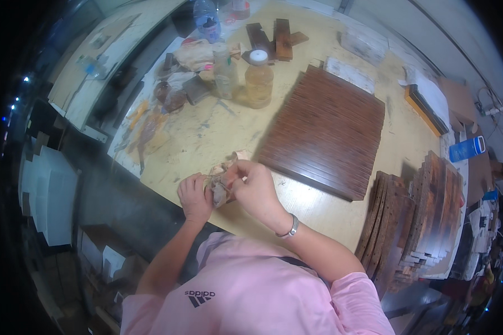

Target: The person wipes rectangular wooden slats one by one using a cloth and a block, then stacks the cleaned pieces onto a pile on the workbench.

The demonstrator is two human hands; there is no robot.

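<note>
At the near edge of the yellowish table (pixel 190 146), my left hand (pixel 195 196) and my right hand (pixel 255 188) both grip a crumpled, stained cloth (pixel 220 190). The fingers of each hand are closed on it, and part of the cloth is hidden behind them. Beyond my right hand lies a large stack of dark brown, ribbed wooden strips (pixel 330 131), forming a squarish slab with a glossy top. A wide jar (pixel 259 81) of amber liquid with a white lid stands farther back, beside a clear plastic bottle (pixel 222 72).
Stained rags (pixel 193 53) and a dark block (pixel 197 89) lie at the far left. Dark wood pieces (pixel 283 39) rest at the back. Stacked boards (pixel 430 206) rise at the right, near a blue container (pixel 466 148). A yellow-edged block (pixel 425 109) sits at the far right.
</note>
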